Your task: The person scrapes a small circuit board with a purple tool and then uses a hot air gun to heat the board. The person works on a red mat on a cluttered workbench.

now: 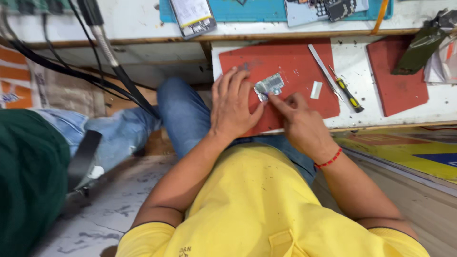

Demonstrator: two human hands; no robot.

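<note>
- While the left hand (pixel 233 107) lies flat with its fingers spread on the big red rubber mat (pixel 285 66), its thumb pushes against the lower edge of a small shiny silver piece with a torn foil look (pixel 269 86).
- That silver piece lies on the mat right between the two hands, touching both of them.
- The right hand (pixel 300 121) is curled, and one pointing finger presses on the bottom right corner of the silver piece. It pinches nothing that I can see.
- My guess is that the work on the silver piece is somewhere in the middle. It looks crinkled and partly peeled, but I cannot tell how much is left to do.
- A thin flat metal strip tool (pixel 323 71) lies just past the right hand, not picked up.
- Next to it, a bit farther right, lies a small screwdriver with a yellow and black handle (pixel 349 94), also not touched.
- Between the right hand and those tools sits a tiny white rectangle (pixel 316 90) on the mat.
- Far beyond the left hand, a flat phone part with a white and yellow back (pixel 193 18) rests on a blue-green mat (pixel 247 12).
- Well off to the right lies a second, smaller red mat (pixel 397 85).
</note>
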